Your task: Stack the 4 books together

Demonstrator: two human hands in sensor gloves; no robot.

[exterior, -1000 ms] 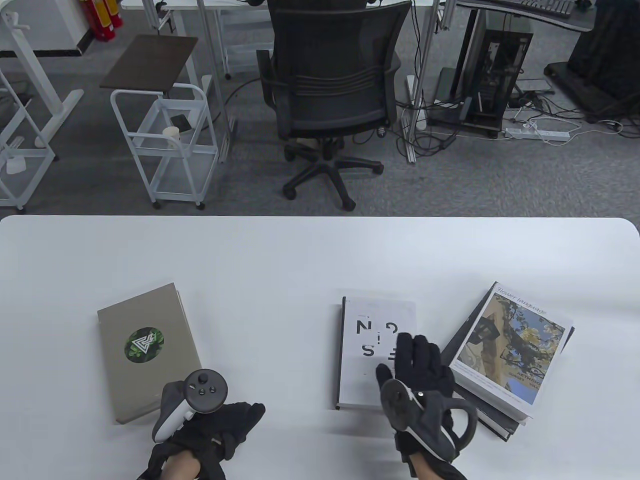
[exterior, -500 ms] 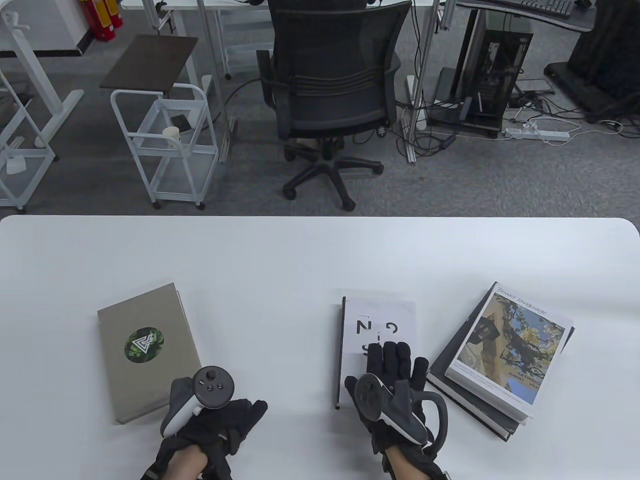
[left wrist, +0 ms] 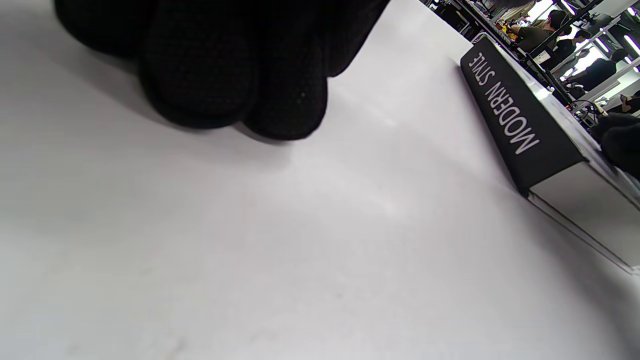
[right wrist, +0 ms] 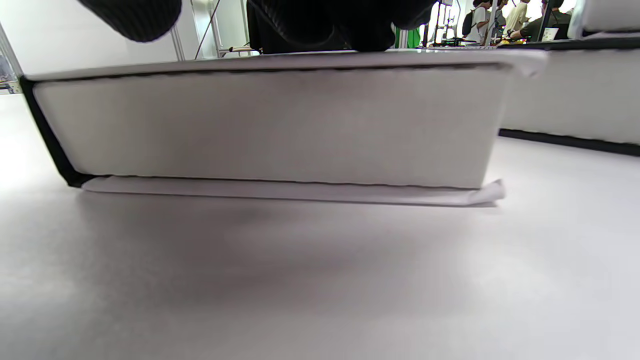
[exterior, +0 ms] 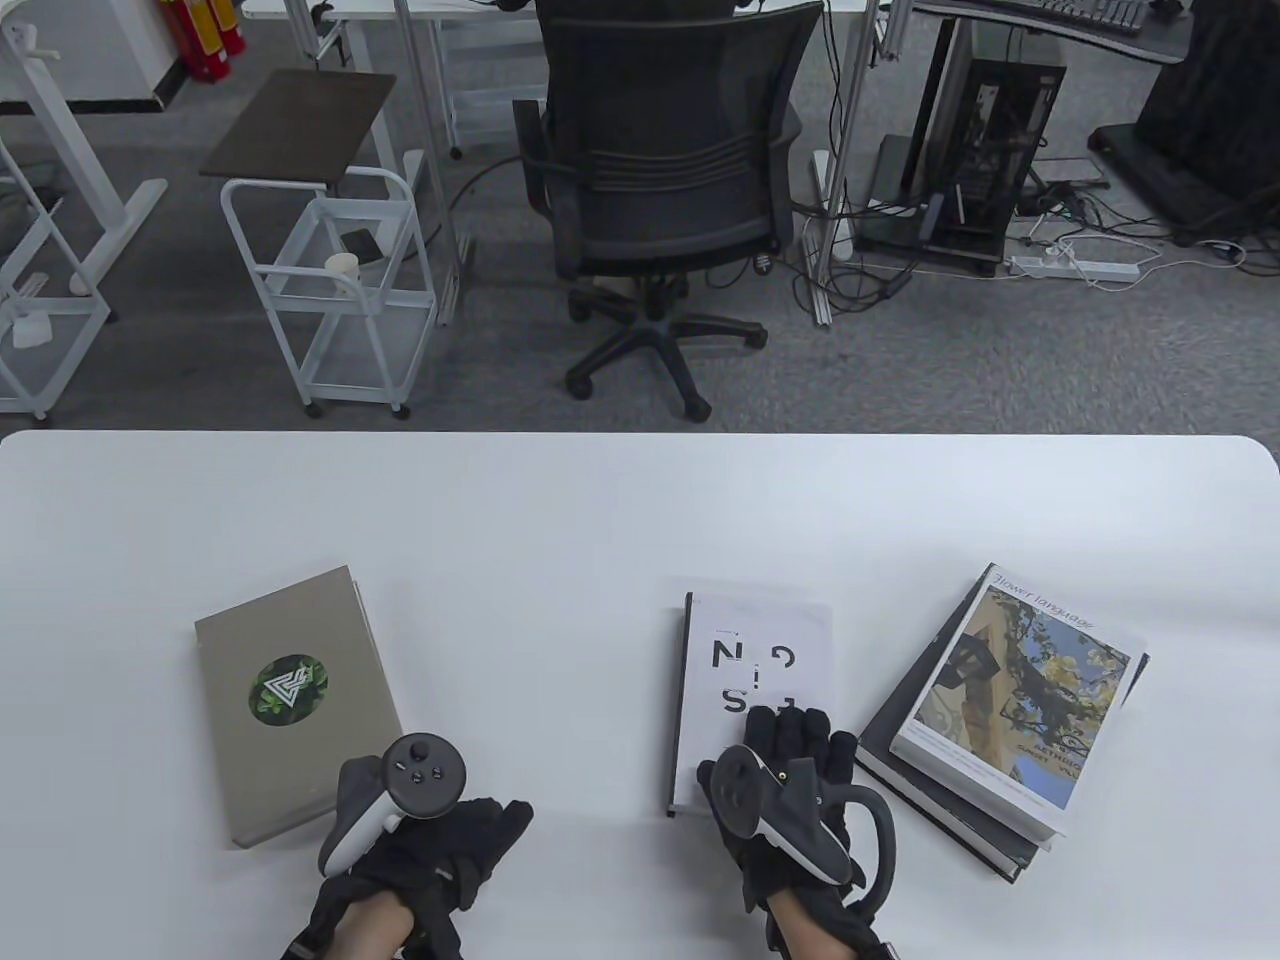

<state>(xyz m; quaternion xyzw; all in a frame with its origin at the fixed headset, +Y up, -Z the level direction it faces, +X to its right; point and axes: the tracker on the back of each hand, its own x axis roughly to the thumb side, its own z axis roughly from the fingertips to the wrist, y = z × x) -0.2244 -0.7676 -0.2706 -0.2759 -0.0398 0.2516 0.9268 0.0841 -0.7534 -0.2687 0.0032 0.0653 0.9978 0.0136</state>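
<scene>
i see my right hand (exterior: 790, 775) in its black sensor glove lying on the near end of the white paperback book with scattered black letters (exterior: 755, 665), fingers flat on the cover, thumb off its left side; nothing is clamped. that book sits toward the near edge of the white table (exterior: 600, 520), right of centre, long axis running away from me, so the hand covers its short near edge. just right of it a flower-photo book (exterior: 1020, 690) already rests on a black book (exterior: 905, 765). my left hand (exterior: 420, 860) rests loosely curled on the table near the grey-beige hardback with a green round emblem (exterior: 290, 700), gripping nothing.
</scene>
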